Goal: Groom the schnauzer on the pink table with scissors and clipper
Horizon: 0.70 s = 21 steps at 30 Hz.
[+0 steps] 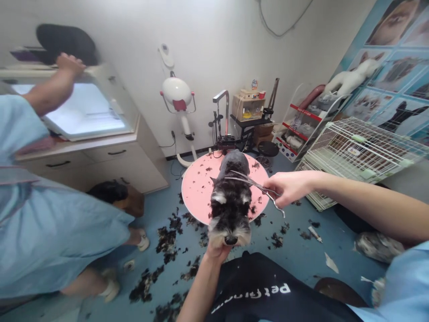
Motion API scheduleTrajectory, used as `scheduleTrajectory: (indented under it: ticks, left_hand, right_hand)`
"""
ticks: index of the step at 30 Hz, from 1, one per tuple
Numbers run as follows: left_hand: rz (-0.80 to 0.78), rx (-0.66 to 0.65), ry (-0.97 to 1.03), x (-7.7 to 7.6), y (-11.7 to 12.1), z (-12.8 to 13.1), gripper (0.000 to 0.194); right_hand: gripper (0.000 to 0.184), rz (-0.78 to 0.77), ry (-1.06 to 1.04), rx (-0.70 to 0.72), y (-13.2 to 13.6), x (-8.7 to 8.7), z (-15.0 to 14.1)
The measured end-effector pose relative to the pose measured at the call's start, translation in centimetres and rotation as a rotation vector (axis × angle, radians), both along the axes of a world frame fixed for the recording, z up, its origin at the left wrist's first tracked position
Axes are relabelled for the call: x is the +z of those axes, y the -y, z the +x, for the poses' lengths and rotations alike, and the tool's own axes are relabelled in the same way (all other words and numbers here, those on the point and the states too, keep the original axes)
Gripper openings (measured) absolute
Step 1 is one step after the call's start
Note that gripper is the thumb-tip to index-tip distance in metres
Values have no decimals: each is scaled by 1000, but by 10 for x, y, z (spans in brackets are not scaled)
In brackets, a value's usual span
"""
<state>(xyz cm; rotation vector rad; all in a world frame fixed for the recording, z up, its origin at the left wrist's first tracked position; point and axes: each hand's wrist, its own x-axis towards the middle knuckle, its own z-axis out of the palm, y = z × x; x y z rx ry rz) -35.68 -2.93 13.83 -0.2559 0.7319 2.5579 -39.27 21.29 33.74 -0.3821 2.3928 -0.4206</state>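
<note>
A black and grey schnauzer-like dog stands on a round pink grooming table, its head facing me. My left hand is under its muzzle, holding the chin; the fingers are mostly hidden by the beard. In my right hand is a pair of grooming scissors, gripped by the finger loops. The blades lie apart, pointing left across the top of the dog's head by the ears. Whether they touch the hair I cannot tell. Dark hair clippings are scattered over the tabletop.
A co-worker in blue stands at left beside a lit cabinet. Dark hair clumps litter the floor. Behind the table are a grooming arm and a white dryer. A wire cage stands at right; another grey animal lies below it.
</note>
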Motion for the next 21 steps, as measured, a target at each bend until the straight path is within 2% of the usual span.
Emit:
scheduleTrajectory:
  ticks: [4, 10, 13, 17, 21]
  left_hand:
    - [11, -24, -15, -3, 4, -2, 55]
    - [1, -64, -72, -9, 8, -4, 47]
    - [-10, -79, -112, -7, 8, -4, 44]
    - [-44, -109, -138, -2, 8, -4, 52]
    - [-48, -73, -144, 0, 8, -4, 52]
  right_hand:
    - [16, -57, 73, -21, -2, -4, -3]
    - [18, -169, 131, -40, -6, -14, -7]
    - [18, -197, 156, -40, -9, -21, -8]
    - [23, -261, 155, -88, -13, -31, -7]
    - [23, -338, 146, -106, -17, -41, -4]
